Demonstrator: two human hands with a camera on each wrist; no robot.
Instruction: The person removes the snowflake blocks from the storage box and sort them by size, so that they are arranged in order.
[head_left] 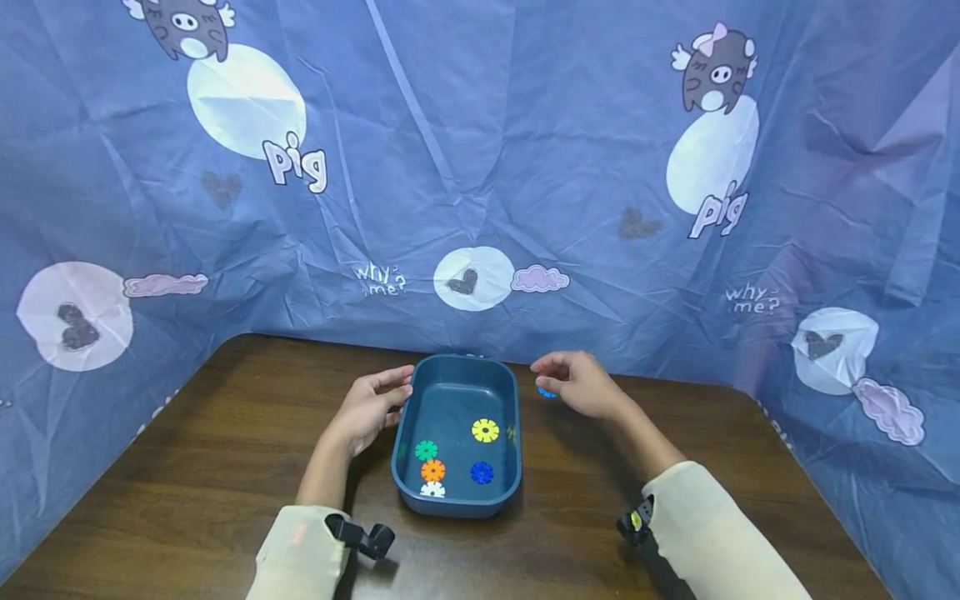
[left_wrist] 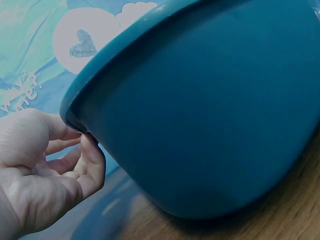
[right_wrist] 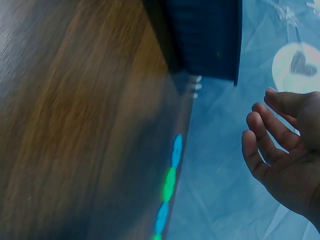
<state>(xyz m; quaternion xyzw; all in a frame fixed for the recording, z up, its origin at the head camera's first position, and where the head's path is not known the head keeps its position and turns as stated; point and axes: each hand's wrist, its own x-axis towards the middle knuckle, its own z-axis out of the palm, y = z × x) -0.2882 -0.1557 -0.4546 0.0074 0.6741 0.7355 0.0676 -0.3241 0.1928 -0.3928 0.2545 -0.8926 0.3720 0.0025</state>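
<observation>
A dark blue-green plastic basin [head_left: 457, 507] stands on the table. Inside lie snowflake discs: yellow [head_left: 485, 430], green [head_left: 426, 450], orange [head_left: 432, 471], white [head_left: 432, 489] and dark blue [head_left: 482, 472]. My left hand [head_left: 369, 410] is at the basin's left side; in the left wrist view its thumb and finger pinch the rim [left_wrist: 75, 95]. To the right of the basin, my right hand [head_left: 587, 385] hovers with parted, slightly bent fingers and holds nothing. A blue disc [head_left: 547, 392] shows just below it, partly hidden. The right wrist view has blue [right_wrist: 176, 150] and green [right_wrist: 169, 184] discs in a row.
The brown wooden table [head_left: 600, 533] meets a blue printed cloth [head_left: 480, 183] at its far edge. Small white bits [right_wrist: 198, 86] lie at that edge, close to the basin. Each sleeve has a black wrist camera mount [head_left: 362, 537] on it.
</observation>
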